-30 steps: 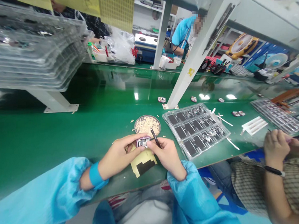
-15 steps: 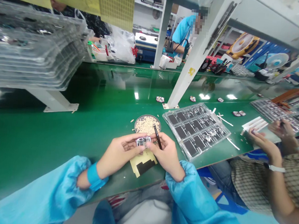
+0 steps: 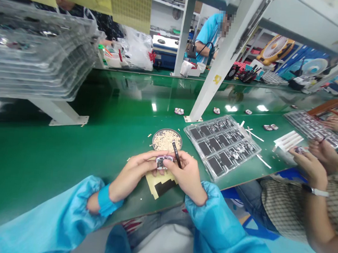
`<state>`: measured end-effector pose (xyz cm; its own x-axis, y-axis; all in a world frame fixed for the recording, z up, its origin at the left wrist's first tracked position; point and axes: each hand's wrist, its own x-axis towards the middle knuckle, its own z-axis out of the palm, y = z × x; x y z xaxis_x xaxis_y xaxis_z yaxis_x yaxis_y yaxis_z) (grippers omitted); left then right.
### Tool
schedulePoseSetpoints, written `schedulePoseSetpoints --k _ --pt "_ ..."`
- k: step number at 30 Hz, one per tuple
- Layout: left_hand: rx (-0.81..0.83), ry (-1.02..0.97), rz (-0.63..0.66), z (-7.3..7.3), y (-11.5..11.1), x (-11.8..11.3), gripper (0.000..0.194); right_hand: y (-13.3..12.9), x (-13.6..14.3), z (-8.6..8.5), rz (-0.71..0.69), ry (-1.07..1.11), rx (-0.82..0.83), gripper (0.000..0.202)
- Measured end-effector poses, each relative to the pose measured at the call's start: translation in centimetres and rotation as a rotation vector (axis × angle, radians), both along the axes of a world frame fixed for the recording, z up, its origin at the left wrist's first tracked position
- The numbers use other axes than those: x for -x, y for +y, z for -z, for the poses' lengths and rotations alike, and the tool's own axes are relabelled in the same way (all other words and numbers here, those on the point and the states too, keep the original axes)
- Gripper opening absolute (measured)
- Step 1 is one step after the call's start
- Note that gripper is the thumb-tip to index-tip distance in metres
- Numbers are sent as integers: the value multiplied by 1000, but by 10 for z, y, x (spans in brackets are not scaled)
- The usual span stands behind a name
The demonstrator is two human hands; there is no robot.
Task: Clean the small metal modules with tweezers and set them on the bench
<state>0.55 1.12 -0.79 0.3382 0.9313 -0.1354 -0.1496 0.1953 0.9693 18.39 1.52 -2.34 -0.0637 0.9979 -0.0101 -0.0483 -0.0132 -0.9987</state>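
Note:
A small electronic device housing [image 3: 160, 163] with a purplish rim and exposed inner parts is between my two hands above the bench. My left hand [image 3: 136, 168] grips its left side with thumb and fingers. From the right, my right hand [image 3: 187, 171] holds it too, thumb pressed on its inner face. Black tweezers [image 3: 176, 153] with white lettering stick up out of my right hand; their tips are hidden. Below lies a yellow sheet [image 3: 151, 186] with a black patch [image 3: 164, 186]. Just beyond my fingers stands a round dish [image 3: 154, 138] of small cream-coloured pieces.
A clear compartment tray [image 3: 209, 172] with dark screens and parts lies to the right. Several similar housings [image 3: 178, 111] sit farther back, near a slanted white post [image 3: 202, 100]. Stacked trays [image 3: 39, 69] rise at left. A co-worker's hands [image 3: 312, 165] work at the far right.
The housing has shifted slightly right and turned in my hands. My right thumb now lies farther over its face. At the right, the co-worker's hands have moved, and another arm reaches in.

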Motion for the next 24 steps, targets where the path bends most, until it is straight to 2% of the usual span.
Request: schedulePoseSetpoints --k 6,11,18,24 --pt "-120 192 -72 4 0 -4 21 2 1 -1 32 -28 1 29" --pt "-131 235 -77 6 -1 -7 23 2 1 5 -59 -36 10 24" --pt "-119 328 -100 7 -3 -6 25 1 3 -1 -47 -138 -25 22" --pt "-141 332 -130 8 -4 -8 24 1 7 -5 -10 -225 -85 22"
